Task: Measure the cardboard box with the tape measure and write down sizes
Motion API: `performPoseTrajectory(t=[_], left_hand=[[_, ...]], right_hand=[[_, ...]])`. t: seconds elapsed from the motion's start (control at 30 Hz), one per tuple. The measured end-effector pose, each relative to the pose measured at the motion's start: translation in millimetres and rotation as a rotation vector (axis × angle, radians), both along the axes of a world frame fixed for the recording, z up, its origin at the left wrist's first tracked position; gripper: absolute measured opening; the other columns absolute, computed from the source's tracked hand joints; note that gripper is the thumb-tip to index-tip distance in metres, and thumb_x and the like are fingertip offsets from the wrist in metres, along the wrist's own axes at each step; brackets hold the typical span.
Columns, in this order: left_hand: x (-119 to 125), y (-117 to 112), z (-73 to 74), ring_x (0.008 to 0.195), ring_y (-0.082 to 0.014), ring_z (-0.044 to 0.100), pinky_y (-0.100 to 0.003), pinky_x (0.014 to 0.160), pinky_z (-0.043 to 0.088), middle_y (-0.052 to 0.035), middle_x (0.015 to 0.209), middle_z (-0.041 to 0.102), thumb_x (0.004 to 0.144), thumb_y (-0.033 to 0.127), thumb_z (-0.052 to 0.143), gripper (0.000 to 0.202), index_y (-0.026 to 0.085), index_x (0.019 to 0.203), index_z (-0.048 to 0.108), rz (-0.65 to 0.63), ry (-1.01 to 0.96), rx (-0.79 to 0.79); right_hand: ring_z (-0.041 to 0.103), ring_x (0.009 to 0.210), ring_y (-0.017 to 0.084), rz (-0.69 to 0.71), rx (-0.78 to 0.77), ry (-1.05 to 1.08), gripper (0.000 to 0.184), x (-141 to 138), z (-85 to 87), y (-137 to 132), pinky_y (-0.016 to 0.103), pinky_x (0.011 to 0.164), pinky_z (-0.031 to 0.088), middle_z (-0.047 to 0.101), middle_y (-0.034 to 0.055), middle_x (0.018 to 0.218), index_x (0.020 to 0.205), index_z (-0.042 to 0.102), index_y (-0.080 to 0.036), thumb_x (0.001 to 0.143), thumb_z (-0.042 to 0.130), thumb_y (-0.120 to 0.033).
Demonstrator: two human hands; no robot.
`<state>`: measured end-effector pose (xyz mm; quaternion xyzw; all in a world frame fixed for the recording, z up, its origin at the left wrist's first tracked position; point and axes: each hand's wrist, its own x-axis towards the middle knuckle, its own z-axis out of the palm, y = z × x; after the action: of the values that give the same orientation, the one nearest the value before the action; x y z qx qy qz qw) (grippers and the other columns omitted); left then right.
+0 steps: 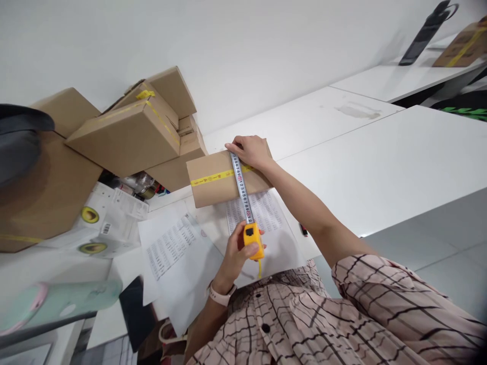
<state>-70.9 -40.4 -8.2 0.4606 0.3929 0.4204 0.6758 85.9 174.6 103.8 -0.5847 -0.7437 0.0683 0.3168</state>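
Note:
A small cardboard box (213, 190) with yellow printed tape across it rests on the white table over some printed sheets. My left hand (234, 256) is wrapped round the yellow case of a tape measure (253, 242), just in front of the box. Its metal blade (241, 185) is pulled out and runs across the top of the box to the far edge. There my right hand (251, 151) holds the blade's end against the box; the tip is hidden under the fingers. Printed sheets (171, 253) lie beside and beneath the tape measure.
Stacked cardboard boxes (125, 137) stand at the left against the wall. White cartons with avocado pictures (110, 218), a pale green bottle (76, 299) and a dark flat object (137, 309) are nearer. A dark bottle (422, 38) stands far right. A small marker-like item (303, 229) lies near the table edge.

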Motion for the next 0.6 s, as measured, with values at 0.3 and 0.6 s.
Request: performPoseTrajectory(t=[0.3,0.6], left_hand=[[-65.4,-7.8,32.1,0.1,-0.0228,0.069,-0.042,0.082,0.066,-0.0118,0.146,0.052,0.073,0.041,0.082,0.06,0.026,0.125,0.055,0.594,0.239,0.537],[-72.5,-5.6,-19.5,0.079,-0.0208,0.071,-0.035,0.066,0.063,-0.0035,0.101,0.064,0.07,0.047,0.082,0.056,0.022,0.113,0.056,0.623,0.252,0.226]], right_hand=[[0.059,0.089,0.024,0.022,0.118,-0.052,0.057,-1.6,-9.9,-19.9,0.036,0.085,0.035,0.072,0.0092,0.098,0.095,0.072,-0.019,0.105,0.029,-0.056],[0.064,0.098,0.023,0.093,0.404,-0.055,0.033,10.1,-97.0,-126.0,0.038,0.085,0.037,0.076,0.0083,0.111,0.105,0.07,-0.02,0.102,0.05,-0.046]])
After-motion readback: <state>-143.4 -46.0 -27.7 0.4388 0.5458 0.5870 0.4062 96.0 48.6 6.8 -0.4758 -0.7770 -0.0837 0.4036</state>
